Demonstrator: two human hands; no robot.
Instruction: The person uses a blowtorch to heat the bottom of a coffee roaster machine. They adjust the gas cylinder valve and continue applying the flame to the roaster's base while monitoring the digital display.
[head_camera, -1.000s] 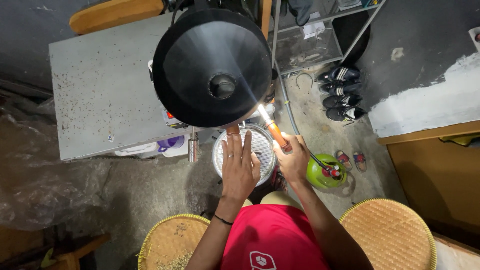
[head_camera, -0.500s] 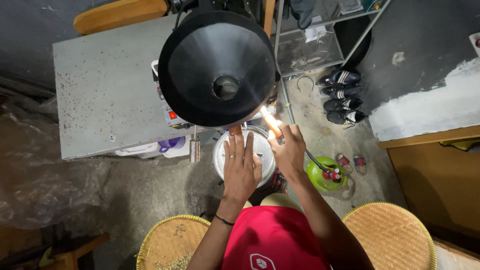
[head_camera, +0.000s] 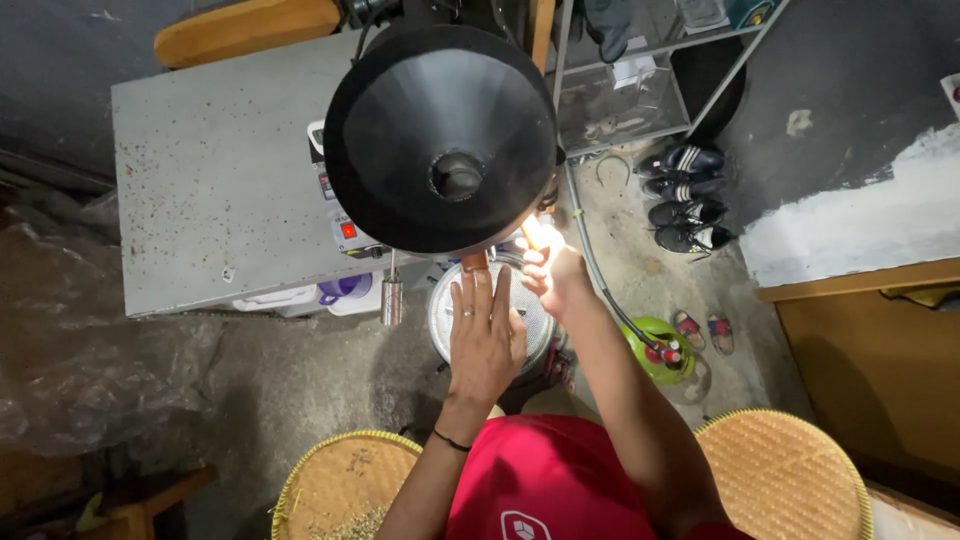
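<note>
1. The left hand lies flat, fingers stretched out and slightly apart, over the round metal pan at the frame's centre.
2. The right hand has its fingers clamped on a lit torch, its flame at the hand's 11 o'clock, under the black funnel's rim.
3. The grey worktop lies at 9 o'clock of the funnel.
4. A green gas canister stands at 4 o'clock of the right hand.

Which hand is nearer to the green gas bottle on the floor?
Right. The right hand holds a lit flame, up-left of the green gas bottle; the left hand lies farther left, over the round metal pan.
</note>
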